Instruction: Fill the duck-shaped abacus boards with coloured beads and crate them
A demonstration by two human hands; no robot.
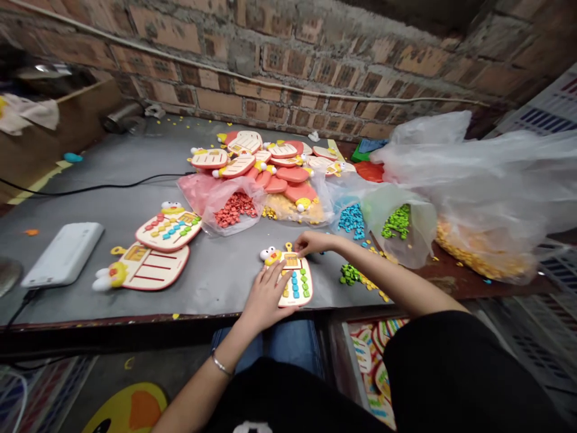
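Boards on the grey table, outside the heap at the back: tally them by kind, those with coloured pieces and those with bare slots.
With coloured pieces: 2, the front board under the left hand and the upper board at left
With bare visible slots: 1, the lower board, partly covered by the upper one
Total: 3

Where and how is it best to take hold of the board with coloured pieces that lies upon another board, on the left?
Probably by the left rim of the upper board, coming from the left. It is thin and flat, so an edge pinch should suit, clear of the coloured pieces. Its right side is close to the pink bag, leaving less room.
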